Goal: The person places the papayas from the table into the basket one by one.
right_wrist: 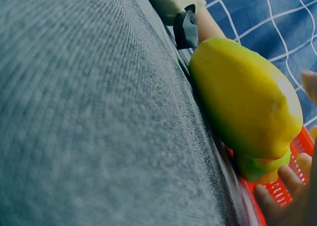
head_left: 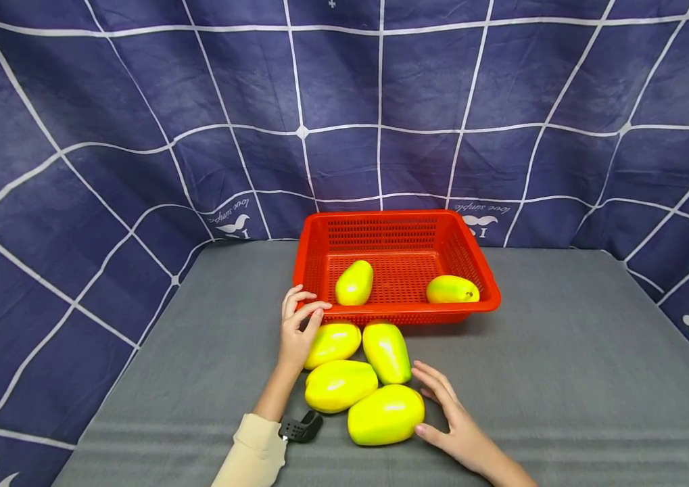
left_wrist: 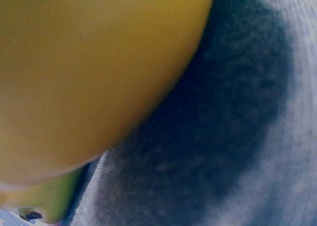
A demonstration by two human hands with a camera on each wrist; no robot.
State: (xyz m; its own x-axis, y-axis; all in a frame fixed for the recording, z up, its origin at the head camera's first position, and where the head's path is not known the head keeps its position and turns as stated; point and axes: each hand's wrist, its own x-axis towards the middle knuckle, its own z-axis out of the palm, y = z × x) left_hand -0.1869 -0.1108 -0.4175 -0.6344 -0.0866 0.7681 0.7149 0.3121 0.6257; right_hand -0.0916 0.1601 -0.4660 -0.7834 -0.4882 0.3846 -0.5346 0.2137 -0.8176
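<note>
Though my left hand (head_left: pixel 297 333) perhaps steadies the basket (head_left: pixel 405 309), I can't tell its grip. My right hand (head_left: pixel 452 427) spreads beside fruit (head_left: pixel 385 415).

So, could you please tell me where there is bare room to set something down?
The grey surface is bare left of the left hand and right of the red basket and right hand. Inside, bare floor separates two fruits. Four more fruits crowd the space between the hands, before the basket.

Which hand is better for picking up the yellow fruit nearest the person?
Probably the right hand: it is right beside that yellow fruit. The left hand is farther away, at the rim of the red basket.
</note>
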